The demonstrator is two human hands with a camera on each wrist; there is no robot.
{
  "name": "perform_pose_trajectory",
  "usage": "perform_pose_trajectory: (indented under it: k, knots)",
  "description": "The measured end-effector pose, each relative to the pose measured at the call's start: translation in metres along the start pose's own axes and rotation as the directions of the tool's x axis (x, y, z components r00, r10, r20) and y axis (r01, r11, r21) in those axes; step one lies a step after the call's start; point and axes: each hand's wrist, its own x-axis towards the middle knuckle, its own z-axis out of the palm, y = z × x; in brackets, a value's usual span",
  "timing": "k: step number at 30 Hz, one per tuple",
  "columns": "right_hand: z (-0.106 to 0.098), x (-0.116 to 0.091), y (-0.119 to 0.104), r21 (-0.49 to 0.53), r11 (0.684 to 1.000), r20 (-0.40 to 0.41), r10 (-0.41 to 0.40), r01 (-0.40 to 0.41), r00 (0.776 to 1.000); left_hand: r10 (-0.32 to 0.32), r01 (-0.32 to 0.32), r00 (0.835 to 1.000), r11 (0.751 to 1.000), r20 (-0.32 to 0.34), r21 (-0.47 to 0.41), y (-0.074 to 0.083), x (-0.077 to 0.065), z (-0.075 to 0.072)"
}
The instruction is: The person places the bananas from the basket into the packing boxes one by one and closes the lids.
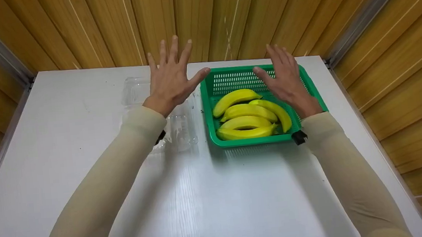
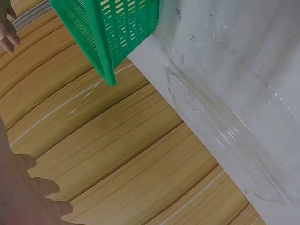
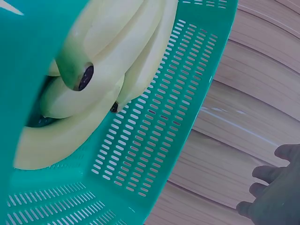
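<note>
Several yellow bananas (image 1: 247, 110) lie in a green plastic basket (image 1: 252, 141) with slotted walls. My left hand (image 1: 172, 81) is held up with spread fingers above a clear plastic container (image 1: 183, 131), which it partly hides. Over the basket's right side hovers my right hand (image 1: 286, 76), fingers extended and thumb apart. Neither hand holds anything. In the right wrist view, the bananas (image 3: 108, 61) rest against the basket's slotted wall (image 3: 154, 122), and the right hand (image 3: 276, 187) appears at the lower right. The left wrist view shows the left hand (image 2: 33, 197) at its lower left edge.
Everything stands on a white table (image 1: 188, 206). Wood-patterned panels (image 1: 193, 19) rise behind the table and along both sides. The basket sits just right of the container, near the back edge.
</note>
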Motion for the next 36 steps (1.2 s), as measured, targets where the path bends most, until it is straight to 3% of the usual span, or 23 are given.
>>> perform_pose_trajectory:
  k: [9,20,36]
  knots:
    - [-0.006,-0.010,0.009,0.079,0.997,-0.021,-0.015,0.017,1.000,0.033,-0.033,0.999,0.998,0.004,-0.060,0.005,-0.003,0.005]
    - [-0.013,-0.022,0.027,0.167,0.986,-0.034,0.032,-0.026,0.999,0.048,-0.044,0.998,0.996,0.048,-0.082,0.014,-0.007,0.019]
    - [-0.022,-0.041,0.058,0.186,0.978,-0.091,0.117,-0.099,0.989,0.077,-0.070,0.996,0.989,0.050,-0.129,0.026,-0.010,0.035]
